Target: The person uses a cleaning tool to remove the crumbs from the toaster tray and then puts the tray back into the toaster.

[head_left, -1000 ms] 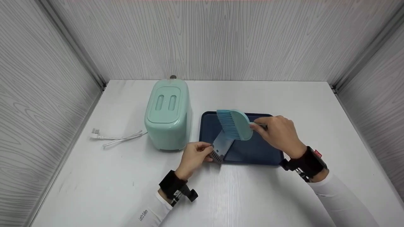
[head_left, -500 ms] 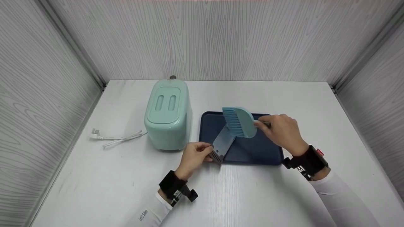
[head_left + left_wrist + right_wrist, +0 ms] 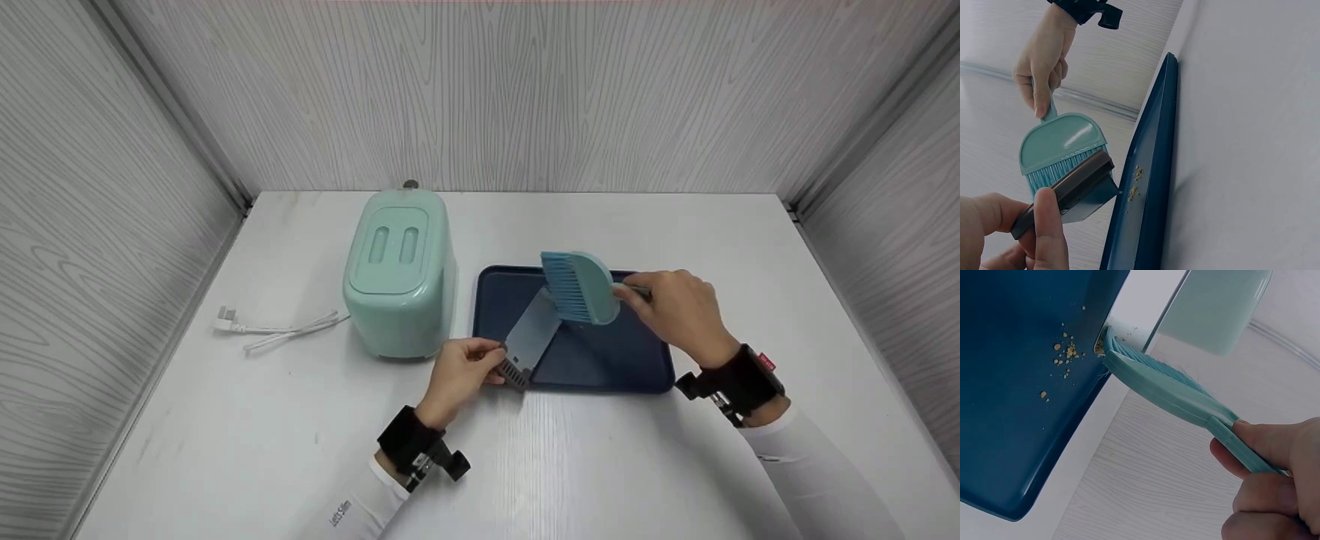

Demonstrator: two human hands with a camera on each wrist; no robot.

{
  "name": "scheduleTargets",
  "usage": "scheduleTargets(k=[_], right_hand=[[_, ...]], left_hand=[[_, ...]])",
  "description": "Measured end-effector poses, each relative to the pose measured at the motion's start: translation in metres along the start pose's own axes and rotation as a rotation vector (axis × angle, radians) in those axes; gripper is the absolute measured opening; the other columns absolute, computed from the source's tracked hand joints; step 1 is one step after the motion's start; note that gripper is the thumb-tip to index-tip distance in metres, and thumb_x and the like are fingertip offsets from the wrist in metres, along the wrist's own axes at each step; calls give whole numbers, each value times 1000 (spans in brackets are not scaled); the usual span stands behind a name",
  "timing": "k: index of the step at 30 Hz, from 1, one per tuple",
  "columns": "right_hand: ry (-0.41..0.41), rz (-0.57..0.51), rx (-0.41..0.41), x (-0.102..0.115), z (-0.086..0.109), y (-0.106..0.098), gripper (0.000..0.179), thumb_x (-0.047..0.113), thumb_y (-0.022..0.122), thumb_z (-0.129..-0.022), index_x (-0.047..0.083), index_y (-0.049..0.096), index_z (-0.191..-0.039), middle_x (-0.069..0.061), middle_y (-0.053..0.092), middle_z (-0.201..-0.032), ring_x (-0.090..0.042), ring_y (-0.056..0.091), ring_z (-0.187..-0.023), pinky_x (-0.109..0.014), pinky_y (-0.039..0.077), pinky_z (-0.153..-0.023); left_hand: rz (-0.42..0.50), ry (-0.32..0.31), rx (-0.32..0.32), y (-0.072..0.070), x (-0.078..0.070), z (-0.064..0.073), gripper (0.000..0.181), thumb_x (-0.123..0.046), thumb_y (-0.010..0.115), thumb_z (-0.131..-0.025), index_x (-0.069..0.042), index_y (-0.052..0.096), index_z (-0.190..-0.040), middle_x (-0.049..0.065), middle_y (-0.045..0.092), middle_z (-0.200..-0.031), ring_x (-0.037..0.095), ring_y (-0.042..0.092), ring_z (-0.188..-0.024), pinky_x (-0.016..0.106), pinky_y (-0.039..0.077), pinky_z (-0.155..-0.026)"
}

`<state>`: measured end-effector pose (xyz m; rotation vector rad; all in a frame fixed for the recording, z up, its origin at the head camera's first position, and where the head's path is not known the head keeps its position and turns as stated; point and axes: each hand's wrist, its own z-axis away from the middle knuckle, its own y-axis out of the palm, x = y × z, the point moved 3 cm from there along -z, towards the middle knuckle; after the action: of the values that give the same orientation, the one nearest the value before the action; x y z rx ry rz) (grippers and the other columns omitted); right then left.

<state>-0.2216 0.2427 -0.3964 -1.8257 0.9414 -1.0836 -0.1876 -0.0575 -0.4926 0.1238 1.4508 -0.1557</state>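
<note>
In the head view my left hand point(image 3: 461, 371) pinches the dark slotted grip of a shiny toaster crumb tray point(image 3: 534, 330). The plate slants over the dark blue tray point(image 3: 622, 364). My right hand point(image 3: 682, 315) holds a mint hand brush point(image 3: 598, 289) by its handle, thumb on top. Its blue bristles point(image 3: 1151, 363) lie at the plate's far end in the right wrist view, where a few crumbs show on the metal. Loose crumbs point(image 3: 1067, 354) are scattered on the blue tray below. The left wrist view shows the dark grip point(image 3: 1081, 177) between thumb and fingers, partly covering the bristles.
A mint toaster point(image 3: 397, 277) with a lid over its top stands left of the blue tray. Its white cord and plug point(image 3: 277, 330) lie on the white table point(image 3: 247, 435) further left. Wood-grain panels point(image 3: 495, 97) enclose the back and sides.
My right hand has moved the brush to the right and slightly away from me, baring more of the crumb tray's plate. My left hand has held still.
</note>
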Motion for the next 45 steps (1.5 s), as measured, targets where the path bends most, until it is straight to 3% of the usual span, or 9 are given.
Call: scheduleTargets(k=[8, 14, 21, 30, 45], right_hand=[[13, 7, 2, -4, 3, -3, 21, 28, 73, -100, 11, 84, -104, 4, 44, -54, -10, 36, -51, -23, 17, -45], [20, 13, -8, -9, 6, -7, 23, 30, 73, -100, 10, 84, -106, 0, 55, -56, -11, 39, -51, -23, 17, -44], [20, -4, -28, -12, 10, -12, 21, 29, 75, -99, 11, 85, -103, -1, 57, -57, -11, 35, -50, -22, 14, -46], [-2, -62, -26, 8, 12, -19, 25, 32, 73, -101, 11, 85, -108, 6, 38, -54, -6, 33, -50, -21, 16, -46], [-38, -130, -12, 35, 4, -10, 23, 30, 73, -100, 11, 84, -109, 5, 42, -54, -5, 36, -50, -20, 22, -49]], left_hand=[[-1, -8, -10, 0, 1, 0, 22, -1, 66, -99, 14, 73, -114, 18, 73, -102, 9, 70, -77, 21, 66, -66], [-4, -3, -16, 0, 1, 0, 23, 0, 66, -99, 15, 72, -114, 21, 74, -104, 9, 69, -76, 21, 66, -66], [-5, -12, -19, 0, 0, 1, 23, 0, 66, -99, 15, 72, -114, 20, 74, -102, 8, 70, -75, 21, 66, -66], [2, -13, -16, -1, 0, 0, 24, 0, 65, -99, 14, 72, -118, 21, 73, -104, 8, 70, -75, 20, 66, -67], [-7, -8, -11, 0, -1, 0, 24, -1, 65, -99, 14, 72, -116, 22, 74, -104, 8, 70, -74, 20, 66, -66]])
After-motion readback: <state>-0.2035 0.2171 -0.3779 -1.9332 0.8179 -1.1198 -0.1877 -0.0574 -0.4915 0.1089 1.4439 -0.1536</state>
